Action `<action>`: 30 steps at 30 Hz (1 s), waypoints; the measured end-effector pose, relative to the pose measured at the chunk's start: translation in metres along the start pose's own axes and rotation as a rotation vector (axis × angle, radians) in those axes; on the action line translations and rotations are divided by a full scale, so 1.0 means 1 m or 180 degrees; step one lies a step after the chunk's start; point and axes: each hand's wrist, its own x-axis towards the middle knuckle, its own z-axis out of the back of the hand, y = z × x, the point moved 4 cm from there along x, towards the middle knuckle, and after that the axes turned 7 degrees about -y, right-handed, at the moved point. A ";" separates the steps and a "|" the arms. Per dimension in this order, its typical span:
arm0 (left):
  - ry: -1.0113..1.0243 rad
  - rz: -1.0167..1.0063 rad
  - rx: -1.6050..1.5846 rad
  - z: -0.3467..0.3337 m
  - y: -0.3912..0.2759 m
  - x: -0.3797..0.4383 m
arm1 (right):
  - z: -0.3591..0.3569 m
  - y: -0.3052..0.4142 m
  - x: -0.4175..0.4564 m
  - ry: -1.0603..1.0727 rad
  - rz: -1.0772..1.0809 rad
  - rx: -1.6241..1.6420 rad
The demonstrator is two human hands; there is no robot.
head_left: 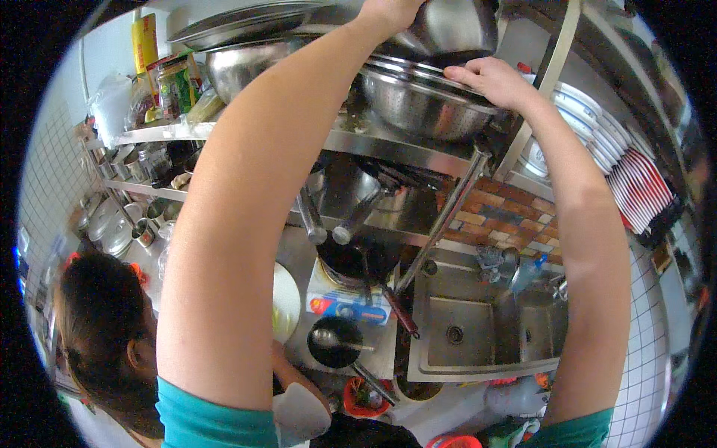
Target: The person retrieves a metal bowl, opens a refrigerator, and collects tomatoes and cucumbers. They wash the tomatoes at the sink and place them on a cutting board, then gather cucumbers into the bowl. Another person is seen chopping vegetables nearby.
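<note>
Both my arms reach up to a metal shelf (pixel 392 143). My left hand (pixel 395 12) is beside a dark, shiny metal pot (pixel 459 28); the top edge of the view cuts off its fingers, so its grip is hidden. My right hand (pixel 496 81) holds the rim of a stack of stainless steel bowls (pixel 414 70), just below that pot. A perforated steel colander (pixel 431 106) forms the underside of the stack and rests at the shelf's front. Left of it, partly behind my left forearm, is a large steel bowl (pixel 241 64).
Packaged foods (pixel 176 84) sit on the shelf's left end. Stacked plates (pixel 582 123) stand at right. Below are a double sink (pixel 459 330), a wok (pixel 358 257), a small pan (pixel 335 343) and a cling-film box (pixel 348 308). Another person's head (pixel 106 330) is close at lower left.
</note>
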 end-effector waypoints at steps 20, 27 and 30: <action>-0.0848 0.0057 -0.0266 0.039 -0.002 -0.001 | 0.077 0.036 0.036 -0.1695 0.0334 -0.0468; -0.0618 0.0004 -0.0686 0.053 -0.010 0.010 | 0.116 0.062 0.066 -0.1542 0.0515 -0.0971; -0.0470 0.0296 -0.0985 0.068 -0.030 -0.006 | 0.140 0.075 0.062 -0.1492 0.0347 -0.0935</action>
